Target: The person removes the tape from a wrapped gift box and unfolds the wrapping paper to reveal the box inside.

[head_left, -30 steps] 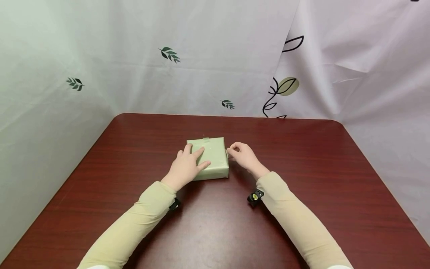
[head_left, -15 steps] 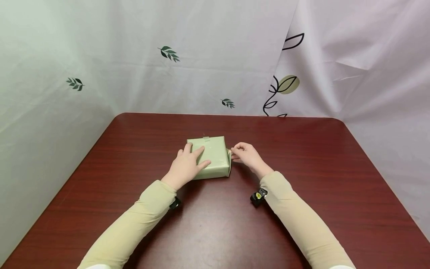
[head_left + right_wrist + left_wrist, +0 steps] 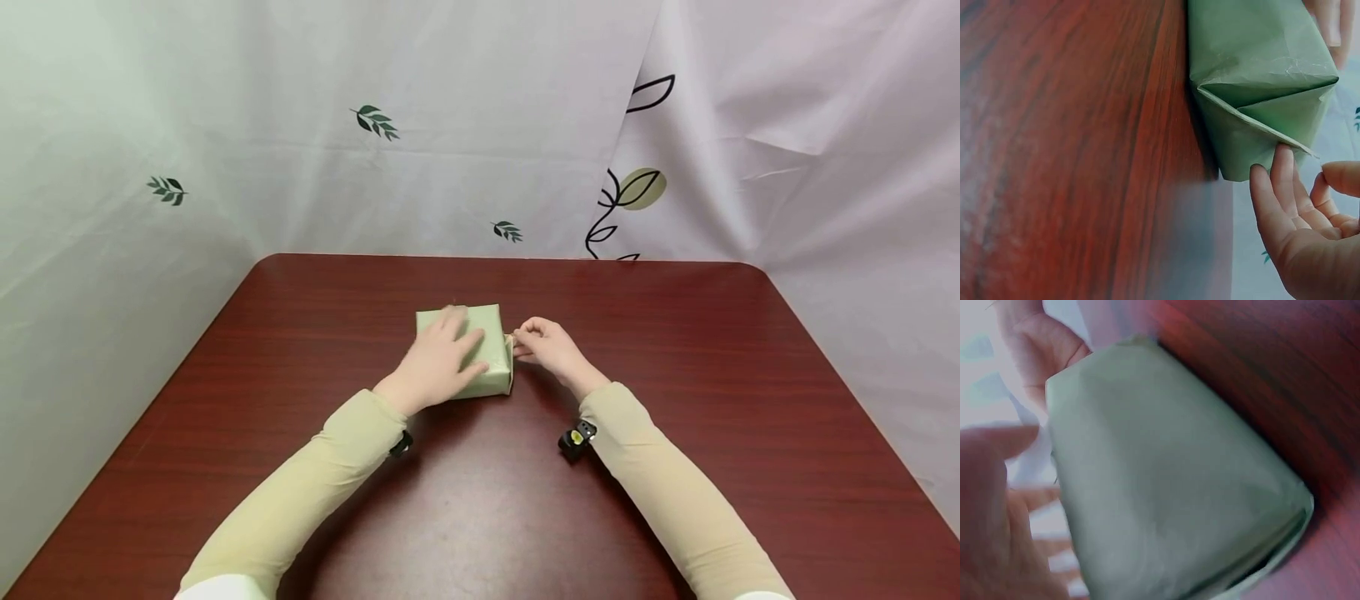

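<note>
We are seeing a green-wrapped parcel [image 3: 492,333] lying flat on the table, its folded end facing the right hand [image 3: 551,350]. Its top is looking nearly square from above, so we are not telling its long axis surely. At that end, a paper flap [image 3: 1241,134] is slanting outward, leaving a narrow pocket between it and the fold behind; the wrapping is hiding whatever the parcel is holding. Over the parcel's top, the left hand [image 3: 435,367] is spreading its fingers, blurred, and we are not telling how firmly it is touching. Beside the parcel's folded end, the right hand is touching the flap with extended fingers, thumb and forefinger meeting near its tip; whether they are pinching it, we are not telling. Beneath the parcel, the reddish-brown table [image 3: 465,517] is stretching; beyond it, white cloth [image 3: 450,183] with leaf prints is hanging.
</note>
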Available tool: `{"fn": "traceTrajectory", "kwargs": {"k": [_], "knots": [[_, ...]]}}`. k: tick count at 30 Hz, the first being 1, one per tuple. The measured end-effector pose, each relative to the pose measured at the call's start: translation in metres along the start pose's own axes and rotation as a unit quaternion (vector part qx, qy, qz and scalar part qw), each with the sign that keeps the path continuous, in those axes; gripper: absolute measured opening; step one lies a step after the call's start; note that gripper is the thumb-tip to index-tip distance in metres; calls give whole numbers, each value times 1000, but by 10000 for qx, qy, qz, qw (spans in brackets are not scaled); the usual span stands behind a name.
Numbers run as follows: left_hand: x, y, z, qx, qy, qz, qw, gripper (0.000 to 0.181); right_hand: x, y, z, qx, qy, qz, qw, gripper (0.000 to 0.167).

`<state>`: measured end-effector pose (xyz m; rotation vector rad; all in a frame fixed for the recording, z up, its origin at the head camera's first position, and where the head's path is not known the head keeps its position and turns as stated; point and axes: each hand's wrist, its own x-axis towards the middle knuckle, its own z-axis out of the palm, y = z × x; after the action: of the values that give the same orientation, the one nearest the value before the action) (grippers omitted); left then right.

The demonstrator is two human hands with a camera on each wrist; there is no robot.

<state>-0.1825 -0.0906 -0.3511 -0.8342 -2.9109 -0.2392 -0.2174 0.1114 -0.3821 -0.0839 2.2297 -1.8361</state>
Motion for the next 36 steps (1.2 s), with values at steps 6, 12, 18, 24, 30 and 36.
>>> {"fn": "traceTrajectory", "kwargs": {"k": [6, 12, 18, 24, 30, 36], "knots": [[7, 5, 9, -239, -321, 606, 9974, 55, 0, 3, -4, 21, -57, -1, 10000, 14], [9, 6, 13, 137, -177, 683, 9974, 55, -1, 6, -10, -77, 49, 216, 9997, 13], [9, 5, 19, 350, -393, 546, 9971, 63, -2, 7, -19, -1069, 389, 252, 9932, 13], [10, 4, 21, 164, -407, 525, 9977, 66, -1, 9, -31, -3341, 685, -57, 9400, 12], [9, 4, 22, 172, -326, 542, 9978, 65, 0, 6, -35, -3608, 361, 17, 9319, 9], [8, 5, 21, 74, -295, 579, 9979, 64, 2, 4, -35, -3332, 174, 152, 9426, 27]]}}
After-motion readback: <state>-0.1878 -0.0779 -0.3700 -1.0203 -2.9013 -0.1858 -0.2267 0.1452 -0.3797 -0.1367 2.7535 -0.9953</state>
